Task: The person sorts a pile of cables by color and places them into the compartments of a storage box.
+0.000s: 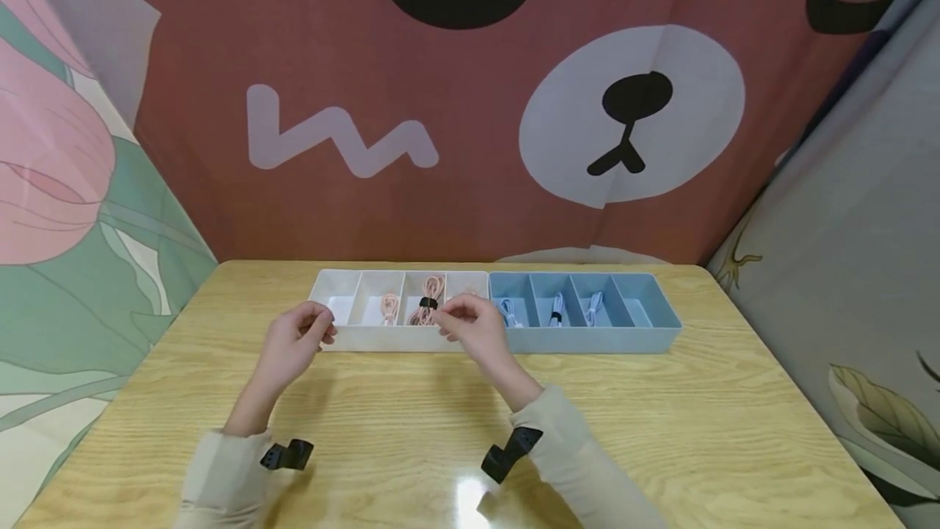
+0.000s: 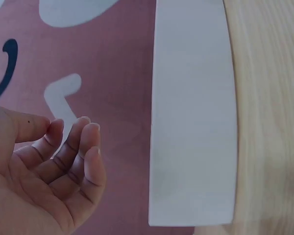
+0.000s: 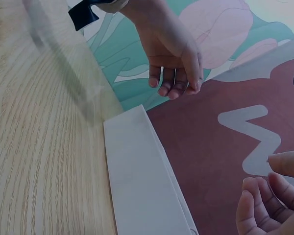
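My left hand (image 1: 295, 341) hovers by the front left corner of the white divided box (image 1: 396, 340), thumb and index fingertips together, other fingers loosely bent. Nothing shows between its fingers in the left wrist view. Over the box's right part hangs my right hand (image 1: 476, 326), fingers loosely curved, with no held thing visible. Its fingertips are nearest a coiled pink cable with a black tie (image 1: 428, 302). A smaller coiled pink cable (image 1: 389, 308) lies one compartment to the left. The compartment behind my right hand is partly hidden.
A blue divided box (image 1: 595, 340) adjoins the white one on the right. Three pale coiled cables, one of them the middle cable (image 1: 556, 310), lie in separate compartments there. Both boxes stand on a wooden table (image 1: 382, 431) before a patterned curtain (image 1: 470, 211).
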A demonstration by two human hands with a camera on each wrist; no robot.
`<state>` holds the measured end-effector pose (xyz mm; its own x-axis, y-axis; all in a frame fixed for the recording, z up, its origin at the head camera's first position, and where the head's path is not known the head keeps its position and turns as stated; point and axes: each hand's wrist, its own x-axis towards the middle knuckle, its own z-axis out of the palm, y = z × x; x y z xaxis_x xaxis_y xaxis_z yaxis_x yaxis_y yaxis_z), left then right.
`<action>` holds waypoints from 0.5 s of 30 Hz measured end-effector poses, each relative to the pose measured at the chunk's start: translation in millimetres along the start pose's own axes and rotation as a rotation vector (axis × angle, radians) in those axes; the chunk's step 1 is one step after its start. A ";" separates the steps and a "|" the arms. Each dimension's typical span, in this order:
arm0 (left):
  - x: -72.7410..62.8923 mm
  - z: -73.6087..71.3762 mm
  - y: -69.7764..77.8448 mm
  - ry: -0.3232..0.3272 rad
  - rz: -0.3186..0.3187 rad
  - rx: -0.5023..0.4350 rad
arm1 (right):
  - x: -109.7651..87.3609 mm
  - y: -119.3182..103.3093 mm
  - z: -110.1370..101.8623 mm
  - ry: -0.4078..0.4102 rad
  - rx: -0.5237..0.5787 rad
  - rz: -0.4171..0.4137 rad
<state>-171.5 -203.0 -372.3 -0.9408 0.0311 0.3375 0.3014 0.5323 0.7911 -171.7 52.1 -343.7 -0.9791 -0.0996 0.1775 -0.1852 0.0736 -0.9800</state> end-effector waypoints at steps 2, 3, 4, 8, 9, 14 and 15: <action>-0.8 2.4 4.5 -0.011 0.010 -0.004 | -2.4 -2.9 -5.1 0.015 -0.019 0.004; -1.3 3.4 6.2 -0.017 0.015 -0.007 | -3.2 -2.6 -7.7 0.021 -0.031 0.001; -1.7 4.4 7.8 -0.021 0.018 -0.012 | -3.6 -1.0 -10.4 0.024 -0.042 0.003; -3.5 7.2 14.1 -0.036 0.022 -0.014 | -1.5 15.1 -22.9 0.026 -0.042 0.014; -3.7 7.8 15.2 -0.040 0.022 -0.016 | -1.3 19.1 -26.2 0.027 -0.046 0.011; -4.4 10.9 20.0 -0.054 0.021 -0.015 | -1.8 32.1 -48.3 0.070 -0.117 -0.024; -4.5 11.6 21.1 -0.056 0.019 -0.020 | -2.5 32.9 -54.1 0.085 -0.130 -0.027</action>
<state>-162.7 -182.1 -363.0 -0.9420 0.0889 0.3236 0.3217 0.5140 0.7952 -179.9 108.5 -371.5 -0.9761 -0.0192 0.2163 -0.2157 0.2003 -0.9557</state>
